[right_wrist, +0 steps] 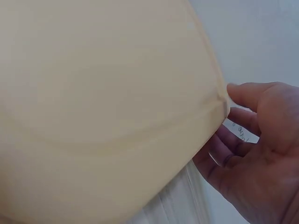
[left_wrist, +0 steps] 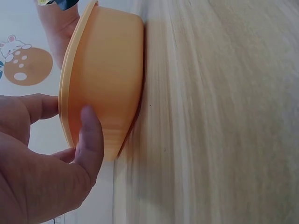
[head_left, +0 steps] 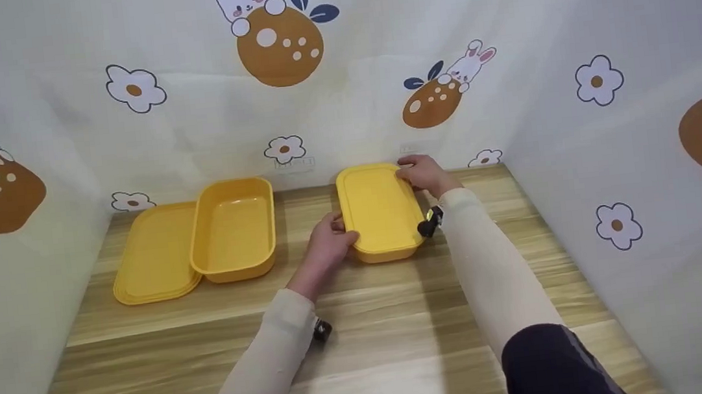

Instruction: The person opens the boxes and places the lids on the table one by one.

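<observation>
1. The box (head_left: 386, 256) is standing on the table (head_left: 371, 325), right of the open box (head_left: 234, 235), with its lid (head_left: 381, 207) lying over the top.
2. The left hand (head_left: 329, 241) is pinching the lid's near left corner: one digit is meeting the rim from above, another is lying along the box wall.
3. The right hand (head_left: 426, 175) is gripping the far right corner, thumb at the lid's edge, fingers curling below it.
4. Whether the rim is sealing all round, I cannot tell. Working well here probably means bearing evenly on both diagonal corners, checking the two free corners, and bracing the box so that it is not sliding.
5. No brand or label is showing on the box or lid.
6. To the left, the loose lid (head_left: 158, 253) is touching the open box; neither is showing readable writing.
7. Behind, the curtain (head_left: 189, 149) is carrying faint print (head_left: 294, 163), too blurred for reading; small marks are also showing beside the right fingers in the right wrist view.
</observation>
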The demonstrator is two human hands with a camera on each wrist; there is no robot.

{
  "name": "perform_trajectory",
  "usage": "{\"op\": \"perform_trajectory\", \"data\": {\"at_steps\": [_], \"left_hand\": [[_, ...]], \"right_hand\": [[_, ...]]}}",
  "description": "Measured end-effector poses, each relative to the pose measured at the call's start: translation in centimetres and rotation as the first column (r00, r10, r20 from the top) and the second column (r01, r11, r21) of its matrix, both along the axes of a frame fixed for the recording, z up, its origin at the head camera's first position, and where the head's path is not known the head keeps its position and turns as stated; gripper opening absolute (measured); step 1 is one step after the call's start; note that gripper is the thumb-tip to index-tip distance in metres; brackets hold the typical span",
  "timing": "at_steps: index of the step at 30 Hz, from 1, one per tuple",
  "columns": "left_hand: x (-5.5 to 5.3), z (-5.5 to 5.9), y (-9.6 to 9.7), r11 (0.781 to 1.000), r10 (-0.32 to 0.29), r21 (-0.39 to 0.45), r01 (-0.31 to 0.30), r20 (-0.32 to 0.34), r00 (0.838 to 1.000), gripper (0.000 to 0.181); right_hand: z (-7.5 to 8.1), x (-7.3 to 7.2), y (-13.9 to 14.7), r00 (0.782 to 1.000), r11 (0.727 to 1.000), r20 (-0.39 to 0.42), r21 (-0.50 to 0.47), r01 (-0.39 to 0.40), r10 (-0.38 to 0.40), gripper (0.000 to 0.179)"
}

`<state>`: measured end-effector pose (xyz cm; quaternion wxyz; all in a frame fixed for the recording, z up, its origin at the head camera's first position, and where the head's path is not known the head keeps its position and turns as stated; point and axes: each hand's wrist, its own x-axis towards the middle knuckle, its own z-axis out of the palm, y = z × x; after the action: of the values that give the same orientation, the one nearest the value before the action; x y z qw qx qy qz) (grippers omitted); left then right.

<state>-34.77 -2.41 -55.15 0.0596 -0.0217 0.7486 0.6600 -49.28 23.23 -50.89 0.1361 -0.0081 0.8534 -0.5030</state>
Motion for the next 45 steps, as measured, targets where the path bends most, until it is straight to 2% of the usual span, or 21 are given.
{"op": "perform_trajectory", "data": {"at_steps": [4, 10, 18, 26, 29, 33, 41, 45], "left_hand": [[0.1, 0.1, 0.1, 0.998, 0.001, 0.056, -0.003, 0.036, 0.999, 0.074], [0.1, 0.2, 0.1, 0.993, -0.001, 0.116, -0.007, 0.070, 0.998, 0.071], [-0.1, 0.4, -0.3, 0.989, -0.044, 0.146, 0.032, 0.078, 0.996, 0.074], [0.2, 0.6, -0.9, 0.980, -0.082, 0.187, 0.074, 0.038, 0.996, 0.077], [0.4, 0.8, -1.1, 0.976, -0.087, 0.207, 0.073, 0.059, 0.994, 0.079], [0.8, 1.1, -1.5, 0.975, -0.096, 0.209, 0.075, 0.089, 0.991, 0.086], [1.9, 1.4, -2.4, 0.982, -0.110, 0.162, 0.099, 0.057, 0.992, 0.089], [2.8, 1.9, -3.1, 0.980, -0.120, 0.167, 0.107, 0.072, 0.990, 0.089]], "right_hand": [[-0.2, -0.1, 0.0, 1.000, 1.000, -0.007, 0.005, -0.024, 0.024, 0.045], [-0.1, -0.3, 0.1, 0.999, 1.000, 0.030, 0.000, -0.030, 0.030, 0.040], [0.3, -0.3, 0.5, 0.992, 0.997, 0.125, -0.068, -0.022, 0.030, 0.045], [0.2, 0.1, 0.8, 0.989, 0.989, 0.135, -0.142, -0.036, 0.056, 0.043], [0.0, 0.2, 1.0, 0.988, 0.980, 0.137, -0.193, -0.045, 0.072, 0.044], [-0.3, 0.4, 1.2, 0.987, 0.967, 0.135, -0.252, -0.046, 0.083, 0.045], [-0.5, 1.7, 1.1, 0.989, 0.942, 0.101, -0.328, -0.071, 0.110, 0.042], [-0.8, 2.7, 0.9, 0.989, 0.930, 0.108, -0.363, -0.059, 0.105, 0.042]]}}
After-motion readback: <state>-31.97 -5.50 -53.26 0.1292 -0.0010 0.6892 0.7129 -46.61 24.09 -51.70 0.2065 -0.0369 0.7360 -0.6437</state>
